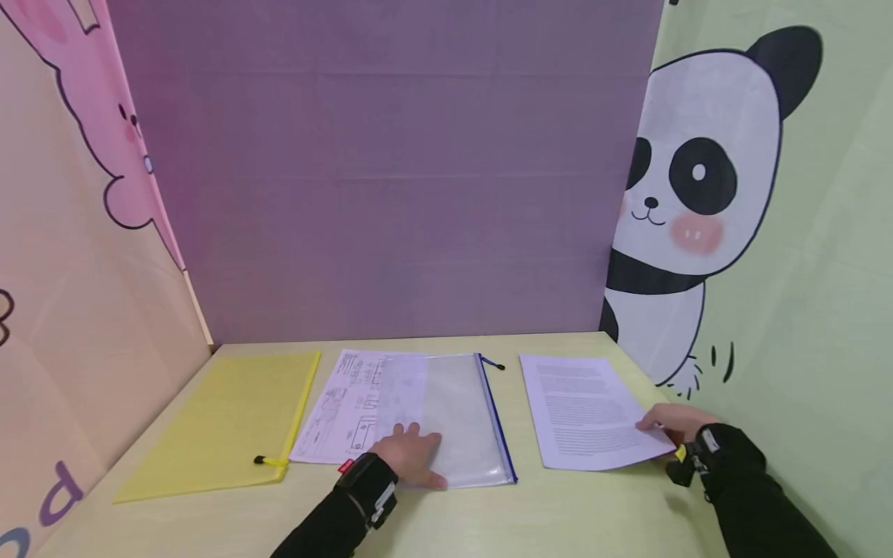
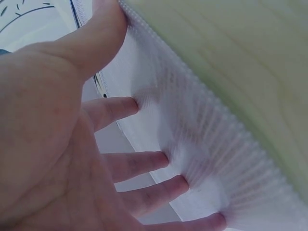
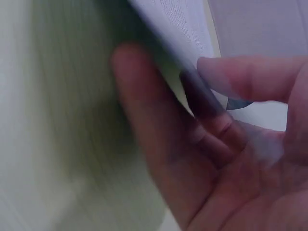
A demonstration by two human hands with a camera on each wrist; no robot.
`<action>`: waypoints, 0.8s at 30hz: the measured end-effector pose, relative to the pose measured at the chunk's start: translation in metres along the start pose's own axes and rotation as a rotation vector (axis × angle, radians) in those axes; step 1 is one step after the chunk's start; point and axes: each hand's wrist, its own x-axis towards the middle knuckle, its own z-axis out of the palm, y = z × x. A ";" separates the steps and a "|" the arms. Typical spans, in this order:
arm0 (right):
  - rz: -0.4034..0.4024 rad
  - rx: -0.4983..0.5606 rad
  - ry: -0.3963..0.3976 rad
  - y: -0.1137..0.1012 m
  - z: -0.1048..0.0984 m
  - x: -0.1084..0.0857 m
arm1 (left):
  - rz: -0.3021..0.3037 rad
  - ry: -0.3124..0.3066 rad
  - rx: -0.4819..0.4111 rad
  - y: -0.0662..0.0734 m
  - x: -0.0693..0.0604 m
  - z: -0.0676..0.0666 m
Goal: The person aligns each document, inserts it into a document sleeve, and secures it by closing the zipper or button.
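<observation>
My left hand [image 1: 410, 456] rests with spread fingers on the lower part of a clear zip document bag [image 1: 463, 418] with a blue zipper. The left wrist view shows those fingertips pressing into its ribbed plastic [image 2: 192, 125]. A sheet printed with diagrams [image 1: 338, 411] sticks out past the bag's left side, its right part showing through the plastic. On the right, my right hand [image 1: 680, 422] pinches the lower right corner of printed text paper [image 1: 586, 411], lifting it slightly. Up close, the thumb is on one face of the paper [image 3: 166, 41] and fingers are behind it. How many sheets, I cannot tell.
At the left of the table [image 1: 530, 519] lies a yellow zip document bag [image 1: 223, 426], its zipper pull toward the front. A purple panel [image 1: 391, 178] stands behind the table, with cartoon-printed walls on both sides, including a panda [image 1: 698, 155].
</observation>
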 end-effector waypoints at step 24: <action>0.038 0.137 0.042 0.007 0.021 -0.001 | 0.005 -0.030 -0.028 0.001 -0.001 0.000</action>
